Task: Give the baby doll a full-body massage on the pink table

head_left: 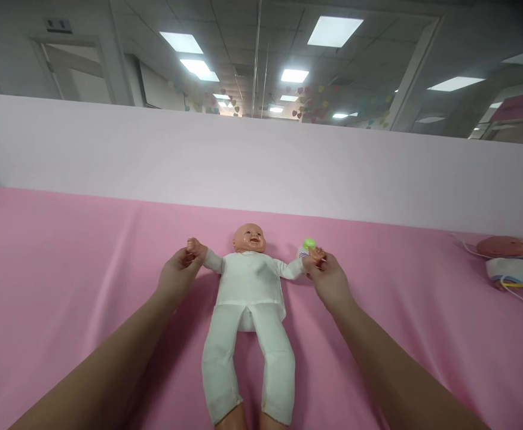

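A baby doll [251, 280] in a white top and white trousers lies on its back on a pink sheet [86, 251], head away from me. Its arms are spread out to both sides. With my left hand [179, 276] I grip the doll's hand on the left side, fingers closed round it. On the other side my right hand [332, 282] pinches the doll's other hand. Just behind that hand stands a small clear bottle with a green cap [308, 243], partly hidden. The doll's feet run out of view at the bottom edge.
Far right on the sheet lies a second doll [507, 246] with a blue and white cloth, thin white tubing and a yellow strip. A white low wall [261, 164] runs behind the sheet, with glass above it.
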{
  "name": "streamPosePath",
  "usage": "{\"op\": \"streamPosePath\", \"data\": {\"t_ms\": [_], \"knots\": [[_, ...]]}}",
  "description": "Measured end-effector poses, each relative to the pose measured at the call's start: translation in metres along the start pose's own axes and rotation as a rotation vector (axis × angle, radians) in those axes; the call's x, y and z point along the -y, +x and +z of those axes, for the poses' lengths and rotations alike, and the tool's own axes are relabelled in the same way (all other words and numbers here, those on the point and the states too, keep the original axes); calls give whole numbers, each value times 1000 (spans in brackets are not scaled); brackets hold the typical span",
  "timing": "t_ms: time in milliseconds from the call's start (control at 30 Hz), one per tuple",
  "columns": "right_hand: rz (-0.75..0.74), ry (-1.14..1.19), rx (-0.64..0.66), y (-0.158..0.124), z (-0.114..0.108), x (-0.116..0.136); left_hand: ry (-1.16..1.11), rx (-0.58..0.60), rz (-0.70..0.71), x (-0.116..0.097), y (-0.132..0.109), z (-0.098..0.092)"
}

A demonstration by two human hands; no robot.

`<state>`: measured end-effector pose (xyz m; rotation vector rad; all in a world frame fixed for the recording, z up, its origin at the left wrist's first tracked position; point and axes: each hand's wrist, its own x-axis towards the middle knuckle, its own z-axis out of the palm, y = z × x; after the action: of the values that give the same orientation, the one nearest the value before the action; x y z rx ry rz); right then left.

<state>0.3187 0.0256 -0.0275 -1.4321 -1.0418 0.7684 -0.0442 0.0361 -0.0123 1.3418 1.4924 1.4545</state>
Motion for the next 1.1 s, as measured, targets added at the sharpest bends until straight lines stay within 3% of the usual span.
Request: {"op": "streamPosePath", "data": {"t_ms": [167,267,333,433,533,667,767,967,1100], "knots": [[-392,-193,218,-35,26,13,256,129,236,-15,-26,20],[-599,-404,323,-46,33,14,338,245,400,-12,-27,25],[-740,-571,374,-49,35,13,349,312,431,-10,-25,25],[-869,-746,398,-51,35,13,300,367,421,-10,-22,24],[-897,-788,386,-53,37,12,293,380,480,-10,-23,26],[-818,-677,365,-55,38,13,431,297,508,-8,-26,29],[-720,-496,317,-50,33,15,453,210,386,-8,-24,26],[-202,-159,-6,-12,8,3,-107,-31,-137,2,1,6],[147,-31,-56,17,-6,-16,-447,-89,-395,15,21,-5]]}}
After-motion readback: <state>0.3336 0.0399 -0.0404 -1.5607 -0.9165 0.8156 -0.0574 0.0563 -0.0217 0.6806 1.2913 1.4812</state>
